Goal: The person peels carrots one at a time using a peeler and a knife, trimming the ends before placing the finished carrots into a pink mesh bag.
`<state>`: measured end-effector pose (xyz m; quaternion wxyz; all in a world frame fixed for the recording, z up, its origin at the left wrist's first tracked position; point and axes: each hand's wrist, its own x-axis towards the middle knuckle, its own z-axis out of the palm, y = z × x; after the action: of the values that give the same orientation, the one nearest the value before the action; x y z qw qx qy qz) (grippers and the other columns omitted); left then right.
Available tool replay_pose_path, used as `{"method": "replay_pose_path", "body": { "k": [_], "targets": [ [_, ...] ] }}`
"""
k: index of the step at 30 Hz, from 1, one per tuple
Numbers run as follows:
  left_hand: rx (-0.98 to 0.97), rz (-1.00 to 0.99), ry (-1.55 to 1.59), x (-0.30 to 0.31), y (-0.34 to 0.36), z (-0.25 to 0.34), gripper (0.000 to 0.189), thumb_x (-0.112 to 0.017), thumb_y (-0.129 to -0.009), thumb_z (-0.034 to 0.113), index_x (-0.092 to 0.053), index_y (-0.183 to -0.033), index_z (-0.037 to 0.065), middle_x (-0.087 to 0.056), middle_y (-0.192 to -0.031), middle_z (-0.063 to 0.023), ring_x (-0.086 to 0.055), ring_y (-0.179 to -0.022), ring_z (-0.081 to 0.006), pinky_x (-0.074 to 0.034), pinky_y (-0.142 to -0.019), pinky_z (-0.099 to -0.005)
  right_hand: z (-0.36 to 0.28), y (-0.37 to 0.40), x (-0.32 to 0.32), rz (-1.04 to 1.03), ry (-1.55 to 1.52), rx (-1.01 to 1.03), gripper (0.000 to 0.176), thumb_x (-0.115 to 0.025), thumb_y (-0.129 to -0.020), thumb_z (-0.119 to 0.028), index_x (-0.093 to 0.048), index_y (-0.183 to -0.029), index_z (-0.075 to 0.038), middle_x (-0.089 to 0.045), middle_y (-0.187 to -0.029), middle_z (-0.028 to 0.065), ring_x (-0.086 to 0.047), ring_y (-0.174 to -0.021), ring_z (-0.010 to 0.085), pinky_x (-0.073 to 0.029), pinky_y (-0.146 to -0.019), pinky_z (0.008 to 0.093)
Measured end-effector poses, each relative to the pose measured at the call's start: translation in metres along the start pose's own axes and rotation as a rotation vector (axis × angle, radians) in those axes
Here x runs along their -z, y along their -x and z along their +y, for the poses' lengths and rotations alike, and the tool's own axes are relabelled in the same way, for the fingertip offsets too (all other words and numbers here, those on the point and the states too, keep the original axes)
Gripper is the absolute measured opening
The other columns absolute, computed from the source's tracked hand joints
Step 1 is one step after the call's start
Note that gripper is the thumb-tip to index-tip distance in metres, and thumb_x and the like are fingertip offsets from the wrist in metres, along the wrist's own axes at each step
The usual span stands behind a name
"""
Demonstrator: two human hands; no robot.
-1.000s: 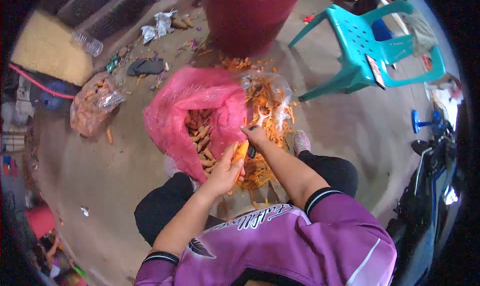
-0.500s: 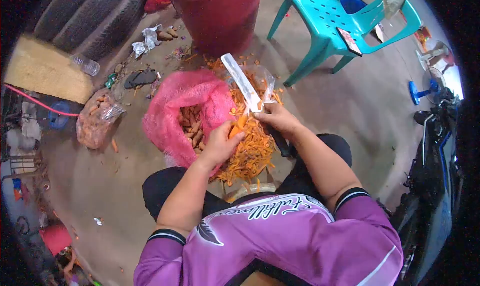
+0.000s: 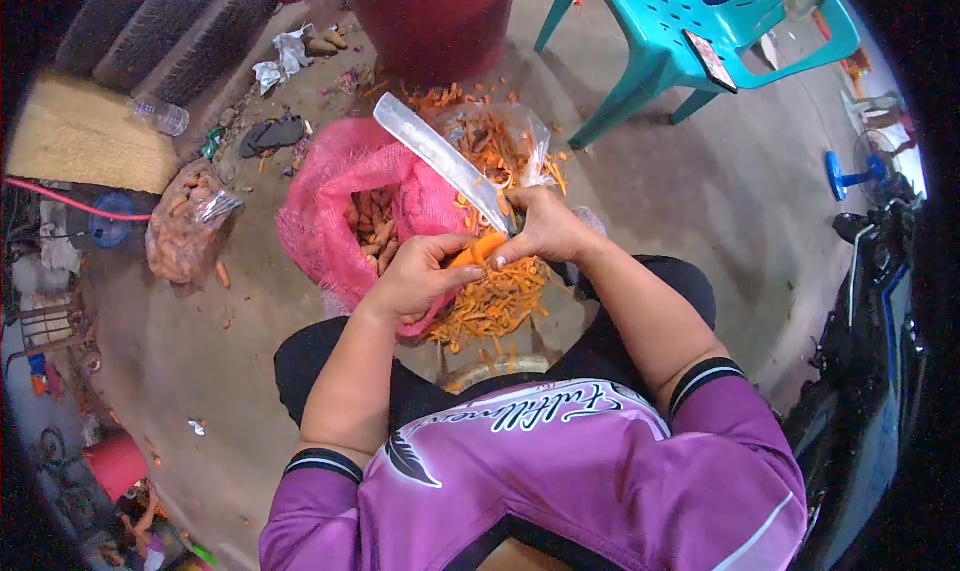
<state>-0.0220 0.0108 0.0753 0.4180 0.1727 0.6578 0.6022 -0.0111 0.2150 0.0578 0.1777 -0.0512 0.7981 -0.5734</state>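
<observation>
Between my hands is a peeled orange root [image 3: 482, 248], its thick end gripped by my left hand [image 3: 420, 271]. My right hand [image 3: 545, 226] is closed round the grip of a large knife [image 3: 440, 159], and its thumb presses against the root. The wide pale blade points away from me, up and to the left. Below lies a heap of orange peelings [image 3: 485, 306], some with brown skin. To the left, an open pink mesh sack [image 3: 315, 226] holds several brownish unpeeled roots [image 3: 375, 226]. A clear plastic bag [image 3: 535, 136] with orange pieces lies beyond the blade.
A red bin [image 3: 430, 21] stands ahead, with a teal plastic chair [image 3: 650, 31] at its right bearing a phone [image 3: 710, 59]. On the left are stacked tyres [image 3: 185, 46], a filled plastic bag [image 3: 185, 231] and a flip-flop [image 3: 272, 136]. A motorbike [image 3: 860, 351] stands at far right.
The knife blade has swung to the left and lower over the sack. My right hand has moved in closer to my left, its thumb now on the orange root.
</observation>
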Motion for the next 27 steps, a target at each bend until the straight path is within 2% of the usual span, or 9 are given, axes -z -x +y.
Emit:
{"method": "replay_pose_path", "body": {
  "k": [6, 9, 11, 12, 14, 18, 19, 23, 27],
  "targets": [
    [0.059, -0.102, 0.059, 0.011, 0.002, -0.009, 0.031, -0.058, -0.077, 0.008, -0.052, -0.105, -0.003, -0.058, -0.092, -0.0045, -0.054, -0.081, -0.0094, -0.042, -0.073, -0.0228, 0.015, -0.006, -0.009, -0.122, 0.116, -0.004, 0.057, -0.077, -0.05, -0.036, -0.057, -0.085, 0.003, -0.06, -0.075, 0.0074, -0.053, -0.07, 0.0132, -0.043, -0.066, 0.0277],
    [0.036, -0.103, 0.063, 0.014, 0.001, -0.016, 0.033, -0.057, -0.079, 0.013, -0.05, -0.107, -0.002, -0.058, -0.091, -0.0056, -0.055, -0.078, -0.0103, -0.044, -0.067, -0.0232, 0.003, -0.001, -0.01, -0.035, 0.236, 0.09, 0.056, -0.071, -0.052, -0.052, -0.051, -0.063, -0.001, -0.052, -0.058, 0.0126, -0.055, -0.059, 0.0208, -0.04, -0.053, 0.0343],
    [-0.028, -0.075, -0.029, 0.013, -0.001, -0.017, 0.033, -0.055, -0.08, 0.017, -0.049, -0.108, -0.001, -0.058, -0.088, -0.0057, -0.056, -0.076, -0.0113, -0.045, -0.063, -0.0236, -0.007, -0.002, -0.01, -0.035, 0.447, 0.076, 0.051, -0.073, -0.055, -0.043, -0.056, -0.075, 0.001, -0.056, -0.063, 0.012, -0.055, -0.061, 0.0166, -0.042, -0.055, 0.0324],
    [0.084, -0.051, 0.154, 0.013, -0.004, -0.018, 0.032, -0.054, -0.081, 0.019, -0.049, -0.107, 0.0, -0.057, -0.086, -0.0052, -0.057, -0.076, -0.0119, -0.046, -0.061, -0.0238, -0.009, -0.003, -0.01, -0.034, 0.552, 0.07, 0.05, -0.074, -0.057, -0.039, -0.058, -0.081, 0.001, -0.058, -0.066, 0.0116, -0.054, -0.062, 0.0144, -0.043, -0.057, 0.0315],
    [0.309, 0.002, 0.518, 0.012, -0.009, -0.023, 0.031, -0.051, -0.083, 0.022, -0.049, -0.106, 0.002, -0.055, -0.082, -0.0042, -0.057, -0.074, -0.0132, -0.047, -0.058, -0.0242, 0.002, -0.007, -0.018, 0.172, 0.346, 0.009, 0.047, -0.074, -0.058, -0.036, -0.058, -0.08, 0.001, -0.058, -0.066, 0.0108, -0.054, -0.063, 0.0138, -0.043, -0.057, 0.0313],
    [0.197, 0.14, 0.886, 0.006, -0.017, -0.031, 0.026, -0.047, -0.084, 0.026, -0.048, -0.099, 0.004, -0.053, -0.079, -0.0048, -0.057, -0.07, -0.0164, -0.049, -0.055, -0.0257, -0.007, -0.011, -0.017, 0.228, 0.272, -0.121, 0.041, -0.075, -0.06, -0.028, -0.057, -0.081, 0.002, -0.06, -0.07, 0.0093, -0.055, -0.067, 0.0127, -0.044, -0.06, 0.0294],
    [0.165, 0.115, 1.073, 0.01, -0.025, -0.042, 0.027, -0.045, -0.084, 0.025, -0.048, -0.1, 0.003, -0.054, -0.083, -0.0066, -0.057, -0.071, -0.0179, -0.049, -0.055, -0.026, 0.0, -0.013, -0.023, 0.215, 0.168, -0.008, 0.042, -0.077, -0.059, -0.023, -0.056, -0.084, 0.002, -0.061, -0.074, 0.0087, -0.056, -0.069, 0.0121, -0.045, -0.063, 0.0279],
    [0.157, 0.283, 1.235, 0.005, -0.034, -0.055, 0.03, -0.037, -0.086, 0.022, -0.046, -0.106, 0.002, -0.056, -0.092, -0.0123, -0.057, -0.076, -0.0227, -0.05, -0.061, -0.0309, -0.005, -0.006, -0.041, 0.214, 0.002, -0.008, 0.055, -0.078, -0.052, -0.033, -0.056, -0.091, -0.001, -0.061, -0.075, 0.0133, -0.06, -0.071, 0.0233, -0.046, -0.065, 0.0323],
    [0.145, 0.373, 1.224, 0.003, -0.033, -0.038, 0.03, -0.035, -0.085, 0.02, -0.048, -0.102, 0.0, -0.057, -0.093, -0.0147, -0.058, -0.079, -0.025, -0.049, -0.069, -0.0366, -0.016, -0.003, -0.041, 0.196, 0.296, 0.028, 0.058, -0.078, -0.048, -0.039, -0.055, -0.086, -0.001, -0.06, -0.072, 0.0136, -0.06, -0.068, 0.0269, -0.046, -0.06, 0.0347]
  ]
}}
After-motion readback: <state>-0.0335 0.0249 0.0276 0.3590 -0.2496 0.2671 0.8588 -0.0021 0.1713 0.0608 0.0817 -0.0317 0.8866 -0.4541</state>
